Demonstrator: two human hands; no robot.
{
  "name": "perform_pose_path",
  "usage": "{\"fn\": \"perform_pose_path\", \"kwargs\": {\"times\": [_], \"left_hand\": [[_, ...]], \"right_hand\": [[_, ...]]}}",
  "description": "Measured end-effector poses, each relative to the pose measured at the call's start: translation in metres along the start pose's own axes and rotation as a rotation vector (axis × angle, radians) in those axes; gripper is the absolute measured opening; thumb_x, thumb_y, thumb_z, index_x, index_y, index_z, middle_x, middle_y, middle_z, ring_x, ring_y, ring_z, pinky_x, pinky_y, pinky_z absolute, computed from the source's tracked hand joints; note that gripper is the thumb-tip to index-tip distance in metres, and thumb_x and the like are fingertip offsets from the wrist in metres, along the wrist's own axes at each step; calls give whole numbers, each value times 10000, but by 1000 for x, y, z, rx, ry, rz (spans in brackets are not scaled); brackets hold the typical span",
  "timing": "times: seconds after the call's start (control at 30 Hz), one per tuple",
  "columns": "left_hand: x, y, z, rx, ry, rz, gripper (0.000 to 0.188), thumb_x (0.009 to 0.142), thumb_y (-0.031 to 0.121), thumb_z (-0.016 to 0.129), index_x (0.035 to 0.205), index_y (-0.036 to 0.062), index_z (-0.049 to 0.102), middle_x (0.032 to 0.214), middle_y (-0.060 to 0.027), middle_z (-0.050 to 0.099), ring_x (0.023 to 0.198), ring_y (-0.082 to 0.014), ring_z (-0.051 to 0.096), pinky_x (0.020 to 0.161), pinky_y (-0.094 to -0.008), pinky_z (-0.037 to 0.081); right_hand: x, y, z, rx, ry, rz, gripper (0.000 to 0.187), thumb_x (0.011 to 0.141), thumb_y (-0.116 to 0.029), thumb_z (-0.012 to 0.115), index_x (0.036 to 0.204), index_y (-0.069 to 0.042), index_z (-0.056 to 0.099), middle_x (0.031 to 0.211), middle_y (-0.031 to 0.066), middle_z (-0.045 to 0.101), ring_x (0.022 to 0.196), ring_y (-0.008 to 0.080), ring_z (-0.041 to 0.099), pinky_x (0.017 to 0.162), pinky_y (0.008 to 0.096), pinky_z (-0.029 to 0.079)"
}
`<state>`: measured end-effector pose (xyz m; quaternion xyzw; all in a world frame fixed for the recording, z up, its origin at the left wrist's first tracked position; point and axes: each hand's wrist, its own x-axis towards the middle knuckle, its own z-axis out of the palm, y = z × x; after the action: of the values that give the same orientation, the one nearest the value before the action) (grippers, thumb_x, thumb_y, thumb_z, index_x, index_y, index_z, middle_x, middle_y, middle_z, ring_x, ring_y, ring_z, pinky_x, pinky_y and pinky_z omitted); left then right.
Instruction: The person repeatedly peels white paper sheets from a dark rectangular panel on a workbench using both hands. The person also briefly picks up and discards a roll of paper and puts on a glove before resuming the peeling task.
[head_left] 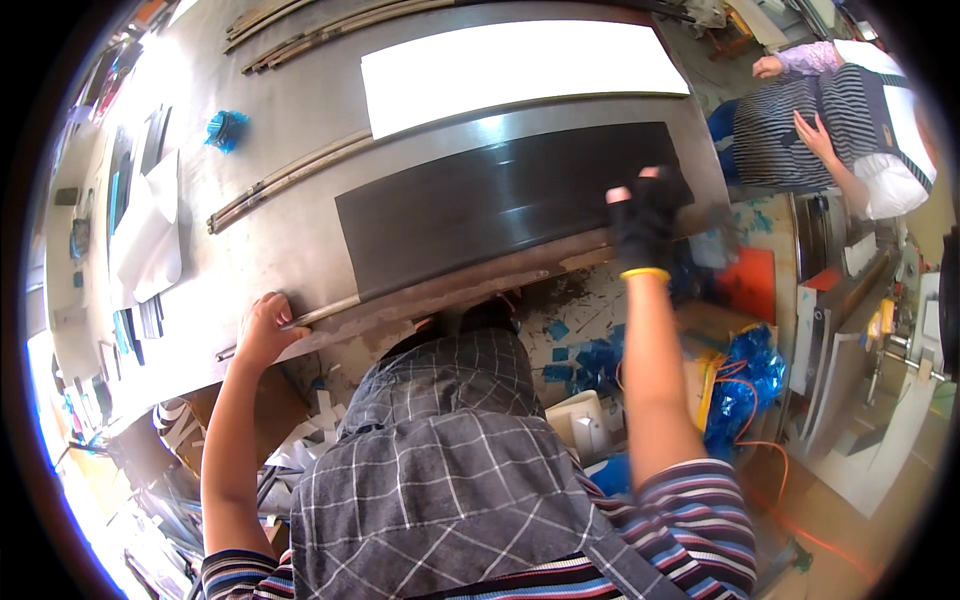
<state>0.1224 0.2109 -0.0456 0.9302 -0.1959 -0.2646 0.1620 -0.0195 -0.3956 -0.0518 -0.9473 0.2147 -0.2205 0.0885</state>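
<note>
A dark, glossy rectangular sheet lies along the near edge of the metal-topped table. At the sheet's left near corner, the fingers of my left hand are closed round a thin rod lying along the table edge. My right hand, in a black fingerless glove with a yellow band at the wrist, is over the sheet's right end. Motion smears its fingers, so whether it holds anything is unclear. Beyond the dark sheet is a bright white panel.
Long thin bars lie left of the panel, with more at the far edge. Crumpled blue film sits on the table. Below right are blue plastic and an orange cord. Another person stands at the right.
</note>
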Motion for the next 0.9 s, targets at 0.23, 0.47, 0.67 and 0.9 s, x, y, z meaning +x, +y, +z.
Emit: {"fn": "perform_pose_path", "kwargs": {"times": [0.23, 0.47, 0.67, 0.9], "left_hand": [[-1, 29, -15, 111, 26, 34, 391, 591, 227, 846, 749, 39, 542, 821, -122, 592, 821, -309, 580, 719, -403, 466], [-4, 44, -21, 105, -62, -55, 398, 614, 279, 837, 744, 54, 536, 836, -106, 597, 841, -313, 583, 725, -403, 461], [8, 40, -14, 123, -83, 4, 403, 599, 279, 845, 742, 62, 538, 838, -100, 597, 833, -319, 586, 711, -409, 459], [5, 48, -17, 217, -62, -125, 417, 560, 243, 855, 719, 56, 518, 809, -106, 597, 814, -321, 592, 696, -417, 459]], "right_hand": [[44, 89, -10, -394, -271, 127, 723, 943, -530, 445, 1400, 25, 377, 1478, 272, 340, 1390, 431, 291, 1160, 528, 191], [-17, -147, -27, 13, -388, -127, 658, 782, -419, 705, 1233, -3, 467, 1299, 250, 469, 1248, 437, 425, 1090, 547, 294], [-107, -330, 14, 530, -380, -378, 854, 719, -509, 719, 1307, 45, 443, 1406, 300, 378, 1350, 469, 313, 1133, 565, 222], [-75, -300, -13, 562, -314, -134, 579, 723, -283, 735, 1184, -35, 487, 1357, 222, 426, 1270, 428, 394, 1073, 533, 302]]}}
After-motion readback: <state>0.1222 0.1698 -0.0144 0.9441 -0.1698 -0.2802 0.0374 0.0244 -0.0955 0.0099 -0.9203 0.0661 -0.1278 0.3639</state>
